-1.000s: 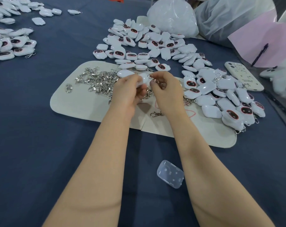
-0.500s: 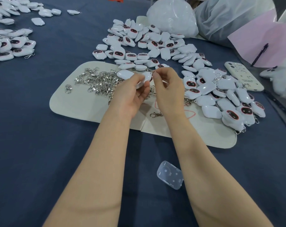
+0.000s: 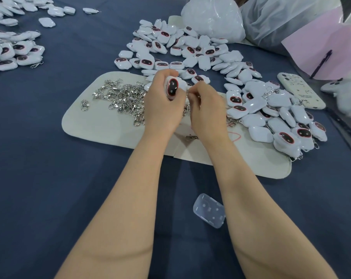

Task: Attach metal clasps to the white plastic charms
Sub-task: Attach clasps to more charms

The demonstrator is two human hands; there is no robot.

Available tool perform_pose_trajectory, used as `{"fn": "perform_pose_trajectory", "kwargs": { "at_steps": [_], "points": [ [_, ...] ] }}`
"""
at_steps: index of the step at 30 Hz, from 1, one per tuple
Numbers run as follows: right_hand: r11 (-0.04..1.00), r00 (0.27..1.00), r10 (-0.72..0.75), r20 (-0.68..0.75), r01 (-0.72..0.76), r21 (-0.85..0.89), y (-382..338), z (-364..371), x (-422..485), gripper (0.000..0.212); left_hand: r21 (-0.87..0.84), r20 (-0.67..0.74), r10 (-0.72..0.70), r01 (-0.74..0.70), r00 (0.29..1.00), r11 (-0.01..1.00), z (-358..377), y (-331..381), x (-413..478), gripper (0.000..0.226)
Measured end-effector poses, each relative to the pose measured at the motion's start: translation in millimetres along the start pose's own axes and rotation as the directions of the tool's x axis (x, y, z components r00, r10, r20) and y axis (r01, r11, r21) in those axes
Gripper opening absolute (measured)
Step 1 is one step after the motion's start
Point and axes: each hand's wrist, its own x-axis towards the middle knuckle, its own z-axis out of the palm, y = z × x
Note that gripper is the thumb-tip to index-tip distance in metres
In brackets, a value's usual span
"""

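Gripping one white charm in curled fingers, L hand holds it upright just above the beige mat, dark red-rimmed face turned to the camera. R hand sits right beside it. Its fingertips are pinched tight at the charm's near edge on a small metal clasp. Only a glint of it shows; rest is hidden by the fingers. Can't tell whether the two hands actually touch.

Loose clasp pile lies on the mat's L half, just L of the L hand, partly hidden behind it. One stray clasp sits apart near the mat's L edge. Another single clasp lies on the mat btwn the two wrists.

Big charm heap spreads behind the hands, past the mat's far edge. It runs round to a second heap on the mat's R side, several there w/ clasps showing. Third batch lies far L on the blue cloth.

Phone in a pale case lies back up, R of the heaps. Clear plastic case rests on the cloth btwn the forearms. White plastic bag sits behind the big heap. Pink sheet w/ a pen on it is at far R.
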Motion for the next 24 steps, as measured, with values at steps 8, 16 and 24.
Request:
{"fn": "perform_pose_trajectory", "kwargs": {
  "at_steps": [8, 16, 24],
  "points": [
    [0.860, 0.946, 0.308, 0.102, -0.322, 0.395, -6.9, -2.4, 0.0, 0.010, -0.356, 0.033, -0.369, 0.356, 0.929, 0.864, 1.4, -3.8, 4.9, 0.020],
    [0.822, 0.929, 0.344, 0.133, -0.367, 0.435, -5.2, -1.5, 2.4, 0.005, -0.480, 0.080, -0.444, 0.425, 0.892, 0.768, 4.5, -5.4, 5.8, 0.024],
    [0.911, 0.950, 0.299, -0.090, -0.256, 0.324, -4.3, 4.0, 0.8, 0.006, -0.447, 0.084, -0.428, 0.417, 0.900, 0.791, 7.6, -1.6, 3.5, 0.019]
  ]
}}
